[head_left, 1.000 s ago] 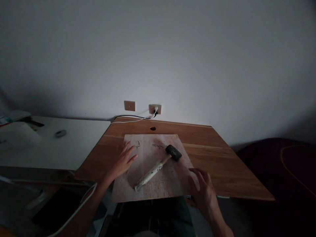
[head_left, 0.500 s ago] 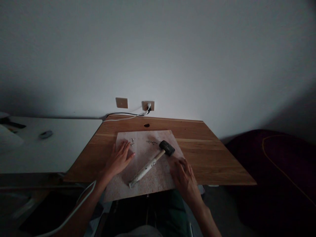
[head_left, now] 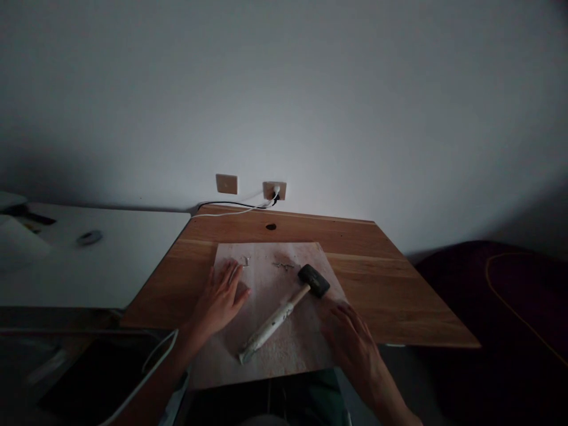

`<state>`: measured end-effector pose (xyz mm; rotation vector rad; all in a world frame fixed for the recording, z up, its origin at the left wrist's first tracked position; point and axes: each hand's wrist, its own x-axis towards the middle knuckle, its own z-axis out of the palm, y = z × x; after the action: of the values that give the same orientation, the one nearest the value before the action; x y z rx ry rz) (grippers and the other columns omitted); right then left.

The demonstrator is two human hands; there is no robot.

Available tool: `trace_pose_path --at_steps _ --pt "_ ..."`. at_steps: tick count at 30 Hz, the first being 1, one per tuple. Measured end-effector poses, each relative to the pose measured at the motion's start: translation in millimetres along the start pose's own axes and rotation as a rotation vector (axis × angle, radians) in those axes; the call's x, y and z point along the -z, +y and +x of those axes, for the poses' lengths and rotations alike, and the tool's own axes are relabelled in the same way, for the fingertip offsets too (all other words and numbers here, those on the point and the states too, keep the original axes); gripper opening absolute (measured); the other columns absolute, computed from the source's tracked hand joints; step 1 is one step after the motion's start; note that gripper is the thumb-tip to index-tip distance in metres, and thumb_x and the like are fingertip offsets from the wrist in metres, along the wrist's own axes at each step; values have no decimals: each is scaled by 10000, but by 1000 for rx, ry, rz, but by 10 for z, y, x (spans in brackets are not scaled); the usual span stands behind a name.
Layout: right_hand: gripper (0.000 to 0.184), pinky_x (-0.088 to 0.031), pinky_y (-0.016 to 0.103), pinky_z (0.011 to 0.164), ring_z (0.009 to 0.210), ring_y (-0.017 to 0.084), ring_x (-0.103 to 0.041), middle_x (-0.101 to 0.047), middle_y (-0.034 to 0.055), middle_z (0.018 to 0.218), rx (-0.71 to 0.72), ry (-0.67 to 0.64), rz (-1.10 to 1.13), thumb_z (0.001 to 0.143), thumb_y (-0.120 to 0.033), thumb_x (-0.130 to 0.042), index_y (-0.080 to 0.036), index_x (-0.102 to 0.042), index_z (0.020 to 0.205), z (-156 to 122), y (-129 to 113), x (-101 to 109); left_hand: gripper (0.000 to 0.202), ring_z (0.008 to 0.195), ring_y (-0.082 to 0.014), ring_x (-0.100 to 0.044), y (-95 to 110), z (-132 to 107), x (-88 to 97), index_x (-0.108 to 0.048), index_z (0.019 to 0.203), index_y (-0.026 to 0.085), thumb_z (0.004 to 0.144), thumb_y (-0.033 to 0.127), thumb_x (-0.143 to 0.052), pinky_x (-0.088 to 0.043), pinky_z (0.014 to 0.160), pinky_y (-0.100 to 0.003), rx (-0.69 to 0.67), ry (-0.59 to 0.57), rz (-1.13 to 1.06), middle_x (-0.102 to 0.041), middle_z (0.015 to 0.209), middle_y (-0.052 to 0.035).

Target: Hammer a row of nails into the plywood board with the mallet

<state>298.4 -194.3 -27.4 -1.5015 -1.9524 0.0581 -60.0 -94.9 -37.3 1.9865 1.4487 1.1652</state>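
A thin rectangular wooden board (head_left: 266,302) lies on the desk, its near edge sticking out past the desk front over my lap. Slantwise on it rests a mallet (head_left: 270,325) with a black head and a worn, white-smeared handle. Several small metal nails or screws (head_left: 283,265) sit in a loose cluster left of the mallet head. A few more (head_left: 245,261) lie by my left fingertips. My left hand (head_left: 224,299) is flat on the board's left side, fingers stretched out. At the right edge, my right hand (head_left: 352,334) grips the board with bent fingers, partly in shadow.
The brown wooden desk (head_left: 390,284) stands against a pale wall. Cables (head_left: 239,212) run along its back to a wall socket (head_left: 274,190), near a dark cable hole (head_left: 270,226). A white table (head_left: 133,248) adjoins on the left; a dark purple beanbag-like shape (head_left: 479,296) is at right.
The board, with the mallet and metal pieces on it, has slid slightly toward me, both hands moving along with it. The view has shifted a little too.
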Motion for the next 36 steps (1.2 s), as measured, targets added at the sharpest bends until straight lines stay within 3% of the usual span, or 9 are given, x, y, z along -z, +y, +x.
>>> trace_pose_path --at_steps 4,7,11,17,22,25,28,31,36 --pt "394 -622 449 840 937 290 -714 -685 96 1029 -150 69 73 1045 -517 -496 -282 -654 1319 5 -241 54 622 1551 -400 -356 41 -100 -8 -679 1341 244 842 602 -773 36 1310 -592 29 42 -80 -559 1559 -151" --pt "524 -568 320 604 595 210 -650 -625 -9 688 -266 -242 305 1071 -554 -429 -238 -575 1463 147 -484 7 632 1544 -402 -369 33 -78 4 -682 1345 250 825 591 -797 56 1307 -590 25 39 -110 -581 1538 -144" --pt "627 -573 333 716 763 245 -734 -748 36 829 -352 -379 443 1047 -632 -437 -235 -556 1518 437 -732 -158 604 1526 -399 -405 -10 1 33 -649 1399 238 883 534 -753 -2 1309 -605 -23 -36 12 -561 1555 -162" --pt "634 -535 294 640 642 208 -686 -707 18 709 -422 -395 603 1006 -742 -412 -214 -746 1113 646 -723 -304 635 1511 -382 -434 -63 26 45 -582 1484 260 908 480 -734 -48 1317 -580 -54 -60 97 -540 1578 -146" --pt "639 -606 327 711 888 284 -753 -789 77 907 -588 -294 794 891 -801 -560 -242 -769 1122 353 -512 -124 645 1516 -381 -426 -90 6 36 -544 1523 262 942 501 -685 -41 1315 -592 -86 -67 138 -535 1582 -142" --pt "634 -633 356 685 938 296 -768 -802 100 1105 -827 -202 1095 885 -686 -684 -309 -652 1393 74 -370 82 652 1516 -367 -431 -85 7 37 -510 1545 265 971 551 -627 -75 1313 -611 -113 -70 208 -538 1582 -134" --pt "560 -585 231 544 795 196 -753 -779 92 1242 -1022 -47 1446 786 -486 -880 -326 -707 1295 -97 -296 286 664 1523 -348 -426 -74 12 52 -418 1593 235 1033 584 -494 -161 1293 -652 -155 -111 397 -518 1599 -142" --pt "467 -462 131 386 560 88 -629 -808 69 1071 -1108 -74 1643 713 -374 -952 -248 -767 1123 -71 -349 394 677 1526 -337 -423 -68 13 67 -325 1629 210 1069 584 -397 -240 1272 -662 -219 -152 567 -502 1608 -159" --pt "533 -396 143 331 375 42 -453 -702 -12 752 -1174 -328 1424 868 -641 -763 -224 -716 1196 86 -588 338 658 1512 -352 -442 -59 -29 63 -297 1638 207 1085 557 -366 -289 1239 -688 -245 -121 629 -506 1602 -170"
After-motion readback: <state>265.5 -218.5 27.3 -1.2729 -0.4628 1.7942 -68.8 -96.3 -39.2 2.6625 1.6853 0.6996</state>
